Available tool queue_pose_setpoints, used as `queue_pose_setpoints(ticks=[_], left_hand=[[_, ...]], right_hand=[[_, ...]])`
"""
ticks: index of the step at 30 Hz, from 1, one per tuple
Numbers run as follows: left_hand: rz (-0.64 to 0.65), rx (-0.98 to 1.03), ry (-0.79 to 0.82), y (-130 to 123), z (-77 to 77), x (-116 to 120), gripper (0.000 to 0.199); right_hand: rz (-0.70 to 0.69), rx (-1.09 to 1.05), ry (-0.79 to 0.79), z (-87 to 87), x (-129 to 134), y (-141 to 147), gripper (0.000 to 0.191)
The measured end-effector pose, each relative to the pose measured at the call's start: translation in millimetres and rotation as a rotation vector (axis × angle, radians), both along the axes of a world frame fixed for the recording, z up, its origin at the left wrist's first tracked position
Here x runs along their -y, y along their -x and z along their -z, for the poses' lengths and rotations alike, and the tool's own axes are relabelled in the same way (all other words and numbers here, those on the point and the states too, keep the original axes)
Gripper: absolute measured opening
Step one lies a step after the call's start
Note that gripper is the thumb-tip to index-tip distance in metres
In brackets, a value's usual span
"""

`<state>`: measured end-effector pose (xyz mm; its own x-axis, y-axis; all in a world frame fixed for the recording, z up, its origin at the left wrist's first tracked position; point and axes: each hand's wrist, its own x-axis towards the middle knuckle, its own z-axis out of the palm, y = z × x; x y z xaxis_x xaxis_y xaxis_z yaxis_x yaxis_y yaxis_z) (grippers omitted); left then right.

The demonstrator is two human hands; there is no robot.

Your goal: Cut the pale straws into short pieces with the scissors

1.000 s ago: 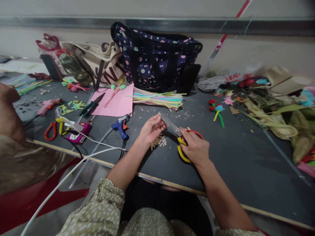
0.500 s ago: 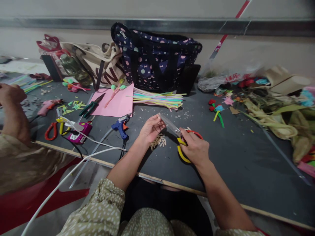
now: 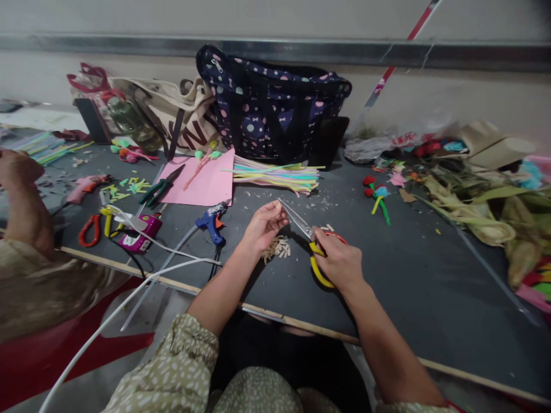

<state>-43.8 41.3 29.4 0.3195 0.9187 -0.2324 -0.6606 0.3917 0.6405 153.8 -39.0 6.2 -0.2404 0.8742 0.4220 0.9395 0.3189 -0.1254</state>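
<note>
One pair of scissors (image 3: 305,228) is in the right hand (image 3: 340,259), clamped round the handles, blades pointing to the left hand (image 3: 266,225). Left thumb and fingers are pinched together; contents cannot be told. Clippings (image 3: 280,248) lie beside them on the table (image 3: 413,287).

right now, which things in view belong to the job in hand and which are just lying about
Likely in the job:
- scissors, in the right hand
- left hand, at the blade tips; anything pinched there is too small to tell
- tan cut pieces beside it

Seemingly just lying about:
- blue glue gun
- pink glue gun
- pink sheet
- navy patterned bag
</note>
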Motion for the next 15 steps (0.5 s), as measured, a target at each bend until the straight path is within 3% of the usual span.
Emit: queue_pose_setpoints(ticks=[5,15], left_hand=[[-0.024,0.033,0.025,1.2,-1.9,0.1,0.02],[-0.104,0.033,0.014,3.2,0.6,-3.0,0.025]], right_hand=[[0.015,-0.116,0.053,-5.2,-1.4,-1.2,0.047],[0.055,-0.089,0.027,-4.7,-4.2,-1.0,0.04]])
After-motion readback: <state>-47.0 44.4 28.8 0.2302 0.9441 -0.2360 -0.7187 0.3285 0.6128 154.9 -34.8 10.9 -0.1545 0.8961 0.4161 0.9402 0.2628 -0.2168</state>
